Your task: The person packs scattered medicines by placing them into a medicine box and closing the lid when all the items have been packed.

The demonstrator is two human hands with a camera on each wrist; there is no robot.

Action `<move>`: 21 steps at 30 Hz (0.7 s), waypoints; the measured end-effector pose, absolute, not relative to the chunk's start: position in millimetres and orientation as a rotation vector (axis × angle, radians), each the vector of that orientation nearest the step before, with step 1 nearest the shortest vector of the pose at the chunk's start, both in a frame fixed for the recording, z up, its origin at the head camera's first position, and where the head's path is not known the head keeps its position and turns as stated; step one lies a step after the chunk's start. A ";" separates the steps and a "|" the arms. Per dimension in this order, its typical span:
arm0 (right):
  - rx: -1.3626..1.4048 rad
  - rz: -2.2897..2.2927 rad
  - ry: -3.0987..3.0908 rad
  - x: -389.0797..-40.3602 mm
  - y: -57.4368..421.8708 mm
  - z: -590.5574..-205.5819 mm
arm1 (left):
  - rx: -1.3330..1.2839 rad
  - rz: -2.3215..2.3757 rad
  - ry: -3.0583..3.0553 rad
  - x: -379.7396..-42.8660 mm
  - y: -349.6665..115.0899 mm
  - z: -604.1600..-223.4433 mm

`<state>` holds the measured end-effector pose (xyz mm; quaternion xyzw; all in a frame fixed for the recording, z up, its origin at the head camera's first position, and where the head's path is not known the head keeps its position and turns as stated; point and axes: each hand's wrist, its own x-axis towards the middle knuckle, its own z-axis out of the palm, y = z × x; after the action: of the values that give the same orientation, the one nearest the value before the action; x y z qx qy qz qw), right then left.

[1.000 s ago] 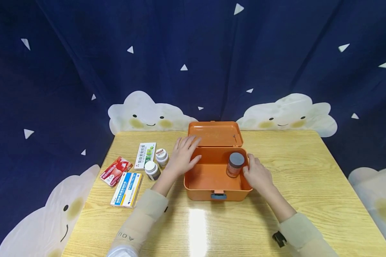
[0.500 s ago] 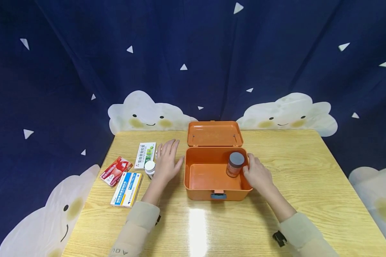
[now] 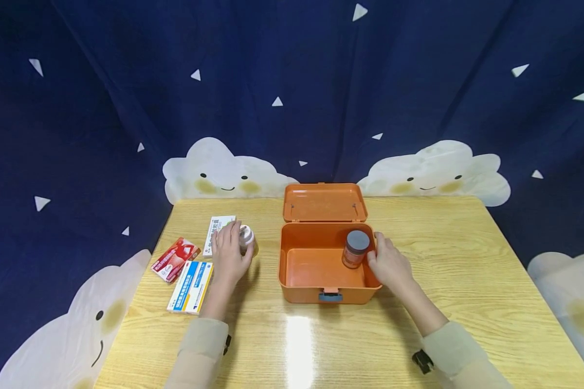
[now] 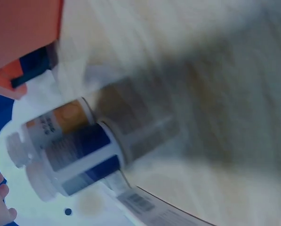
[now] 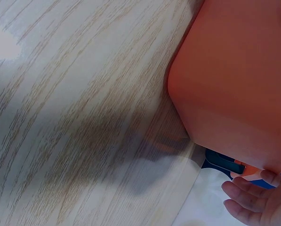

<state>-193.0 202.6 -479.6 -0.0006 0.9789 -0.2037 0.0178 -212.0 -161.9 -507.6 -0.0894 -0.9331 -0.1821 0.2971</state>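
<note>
Our left hand's [image 3: 229,253] fingers are loose, grasping nothing, above the blue-labelled bottle [image 4: 91,153]; half a second ago they were farther right, hiding the other bottle [image 3: 245,236]. Our right hand [image 3: 391,266] stays at the orange box's [image 3: 299,294] rim, its grip unclear. A dark-capped jar [image 3: 354,254] stands inside.

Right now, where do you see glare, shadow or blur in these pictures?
Head view: bright glare on the table in front of the orange box; left wrist view: tabletop blurred and crossed by a dark shadow, the blue-labelled bottle soft; right wrist view: glare at upper left, broad shadow on the wood, grain fairly sharp.
</note>
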 end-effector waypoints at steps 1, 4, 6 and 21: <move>-0.001 -0.635 3.039 -193.0 202.8 -479.5 | -0.223 -0.480 -2.487 -211.5 -164.4 -509.8; 0.001 -0.634 3.034 -192.8 203.0 -478.9 | -0.181 -0.483 -2.513 -208.9 -171.7 -517.2; 0.003 -0.632 3.033 -192.9 203.0 -478.6 | -0.141 -0.482 -2.550 -206.3 -176.1 -521.8; 0.006 -0.631 3.035 -193.5 203.1 -479.7 | -0.015 -0.537 -2.583 -199.6 -191.8 -540.3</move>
<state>-193.5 203.1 -479.7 0.0019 0.9788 -0.2036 0.0210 -199.6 -191.8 -540.3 -0.0054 -0.9482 -0.1973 0.2491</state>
